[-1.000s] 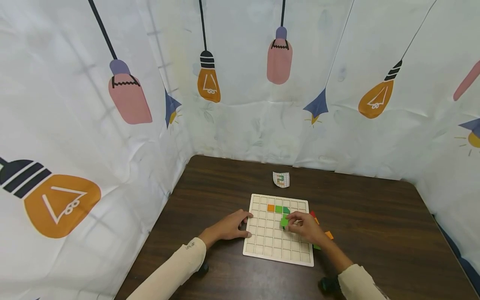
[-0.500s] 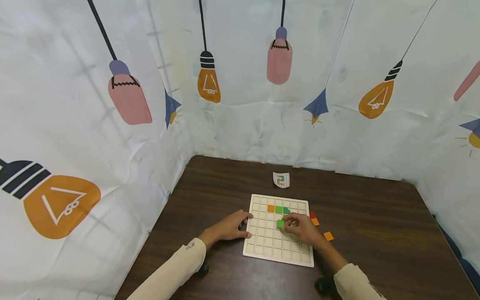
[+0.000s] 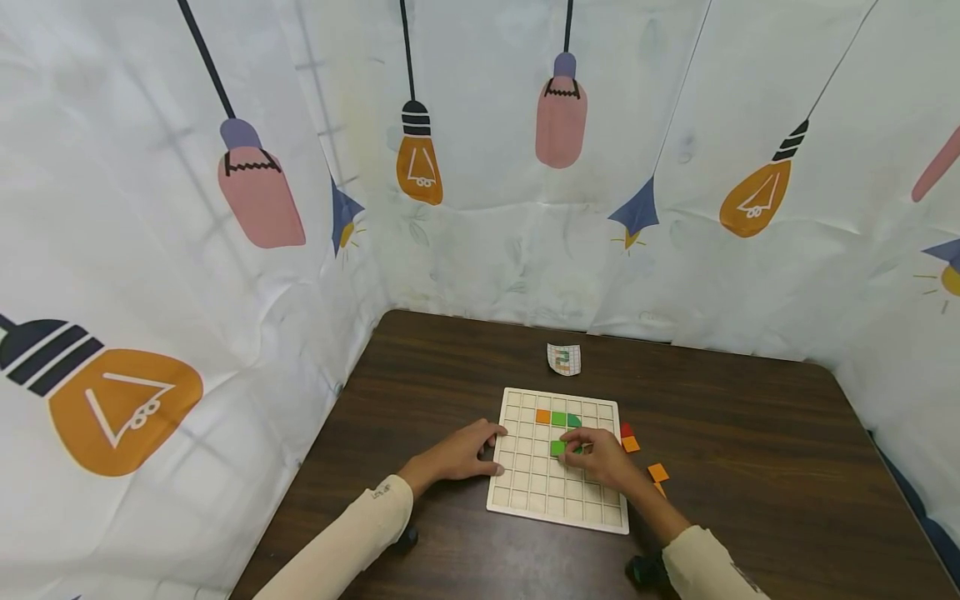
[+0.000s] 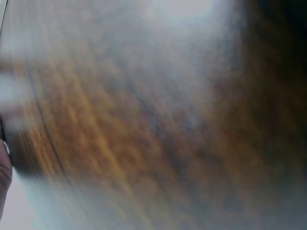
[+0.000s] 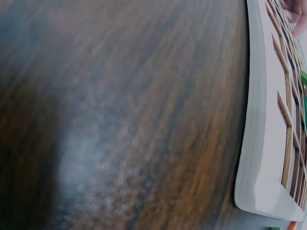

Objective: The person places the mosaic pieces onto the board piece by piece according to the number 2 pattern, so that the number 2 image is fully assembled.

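Observation:
A pale square grid board (image 3: 525,492) lies on the dark wooden table. My left hand (image 3: 461,452) rests at its left edge, thumb and fingers spread apart and touching the rim. Over the board's middle, my right hand (image 3: 600,457) pinches a green square tile (image 3: 557,448) at a cell. In the row above sit an orange tile (image 3: 542,416), a green tile (image 3: 558,418) and a dark green tile (image 3: 573,421) with a rounded corner. The right hand partly hides more green beneath it. In the right wrist view, the board's rim (image 5: 256,163) shows, with fingertips at the top corner.
Right of the board lie a red tile (image 3: 626,430) and several orange tiles (image 3: 657,472). A small printed grid card (image 3: 564,360) lies beyond the board. White curtains with lamp prints (image 3: 480,250) stand behind the table. The left wrist view is mostly blurred tabletop (image 4: 120,129).
My right hand has moved slightly left and down over the board with the green tile, uncovering orange tiles at the right. The left hand has stayed at the board's edge.

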`<state>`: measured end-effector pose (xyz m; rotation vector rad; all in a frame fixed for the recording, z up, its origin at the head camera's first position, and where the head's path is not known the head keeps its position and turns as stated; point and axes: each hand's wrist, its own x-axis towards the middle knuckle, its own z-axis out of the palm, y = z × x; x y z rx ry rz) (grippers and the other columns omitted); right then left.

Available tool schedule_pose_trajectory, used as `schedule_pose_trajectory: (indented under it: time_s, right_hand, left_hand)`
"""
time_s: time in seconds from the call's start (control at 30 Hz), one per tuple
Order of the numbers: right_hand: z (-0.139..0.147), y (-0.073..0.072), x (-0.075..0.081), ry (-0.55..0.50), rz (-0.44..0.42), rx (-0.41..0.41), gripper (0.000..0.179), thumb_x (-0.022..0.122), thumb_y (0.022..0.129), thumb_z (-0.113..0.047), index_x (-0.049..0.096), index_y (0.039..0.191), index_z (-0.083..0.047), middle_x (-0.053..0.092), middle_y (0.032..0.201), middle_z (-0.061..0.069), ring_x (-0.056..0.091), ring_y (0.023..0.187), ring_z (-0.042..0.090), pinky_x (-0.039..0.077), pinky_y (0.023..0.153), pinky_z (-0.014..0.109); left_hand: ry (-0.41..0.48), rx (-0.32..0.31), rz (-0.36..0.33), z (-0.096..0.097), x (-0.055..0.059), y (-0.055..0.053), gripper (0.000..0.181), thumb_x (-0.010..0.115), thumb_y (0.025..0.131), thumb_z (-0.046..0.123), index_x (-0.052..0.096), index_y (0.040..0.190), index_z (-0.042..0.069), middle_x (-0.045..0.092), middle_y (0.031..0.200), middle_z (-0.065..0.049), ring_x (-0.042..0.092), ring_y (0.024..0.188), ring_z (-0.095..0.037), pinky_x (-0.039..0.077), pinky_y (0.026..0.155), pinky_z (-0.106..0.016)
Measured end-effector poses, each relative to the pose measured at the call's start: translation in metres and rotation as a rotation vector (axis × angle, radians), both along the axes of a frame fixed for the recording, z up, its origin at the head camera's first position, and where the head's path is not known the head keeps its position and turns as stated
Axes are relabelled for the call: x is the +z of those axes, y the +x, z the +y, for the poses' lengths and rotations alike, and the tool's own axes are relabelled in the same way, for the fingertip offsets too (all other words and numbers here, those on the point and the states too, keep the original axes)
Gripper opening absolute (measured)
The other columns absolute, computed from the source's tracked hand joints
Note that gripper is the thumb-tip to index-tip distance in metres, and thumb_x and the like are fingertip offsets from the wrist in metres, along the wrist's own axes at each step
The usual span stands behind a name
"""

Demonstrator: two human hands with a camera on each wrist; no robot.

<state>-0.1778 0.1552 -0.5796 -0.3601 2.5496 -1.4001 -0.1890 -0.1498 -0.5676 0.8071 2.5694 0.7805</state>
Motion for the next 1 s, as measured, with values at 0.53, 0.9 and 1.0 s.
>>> schedule_pose_trajectory:
  time_s: [0.53, 0.9, 1.0]
  right_hand:
    - [-0.0019, -0.0014, 0.0006, 0.029, 0.023, 0.016, 0.021, 0.081, 0.084, -0.014, 0.074, 0.103, -0.007, 0.065, 0.085, -0.002, 0.053, 0.074, 0.01, 0.045, 0.065, 0.022]
    - [-0.0009, -0.0018, 0.0003, 0.074, 0.054, 0.035, 0.019, 0.081, 0.084, -0.015, 0.074, 0.101, -0.011, 0.065, 0.088, -0.004, 0.054, 0.077, 0.009, 0.047, 0.068, 0.022]
    - [-0.0019, -0.0019, 0.0011, 0.095, 0.064, 0.037, 0.019, 0.081, 0.083, -0.015, 0.074, 0.101, -0.013, 0.065, 0.088, -0.005, 0.056, 0.081, 0.011, 0.048, 0.072, 0.023]
  left_hand:
    - [-0.004, -0.001, 0.004, -0.0004, -0.0018, -0.0004, 0.061, 0.074, 0.089, 0.043, 0.052, 0.14, 0.016, 0.047, 0.103, 0.008, 0.046, 0.085, -0.006, 0.039, 0.076, -0.023]
    - [-0.011, 0.002, 0.004, -0.0006, -0.0016, -0.0006, 0.061, 0.074, 0.09, 0.043, 0.052, 0.14, 0.017, 0.047, 0.103, 0.008, 0.046, 0.085, -0.005, 0.039, 0.075, -0.023]
    - [-0.009, 0.001, 0.002, -0.0003, -0.0015, -0.0008, 0.061, 0.074, 0.09, 0.043, 0.052, 0.14, 0.017, 0.047, 0.103, 0.008, 0.046, 0.085, -0.005, 0.039, 0.075, -0.023]
